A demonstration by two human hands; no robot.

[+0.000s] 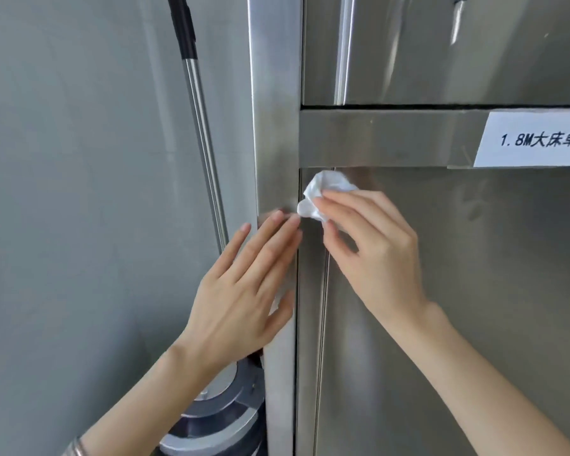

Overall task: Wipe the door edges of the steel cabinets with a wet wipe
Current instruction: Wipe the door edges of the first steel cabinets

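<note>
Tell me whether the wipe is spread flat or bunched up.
Bunched up. The wipe is a crumpled wad pinched in the right hand's fingertips, pressed at the lower door's left edge.

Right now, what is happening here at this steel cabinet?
A person is cleaning the steel cabinet. The right hand pinches a crumpled white wet wipe and presses it near the top left corner of the lower door, close to its left edge. The left hand lies flat and open on the cabinet's vertical frame beside that door. A paper label sits on the crossbar above. A metal pole leans to the left of the cabinet.
</note>
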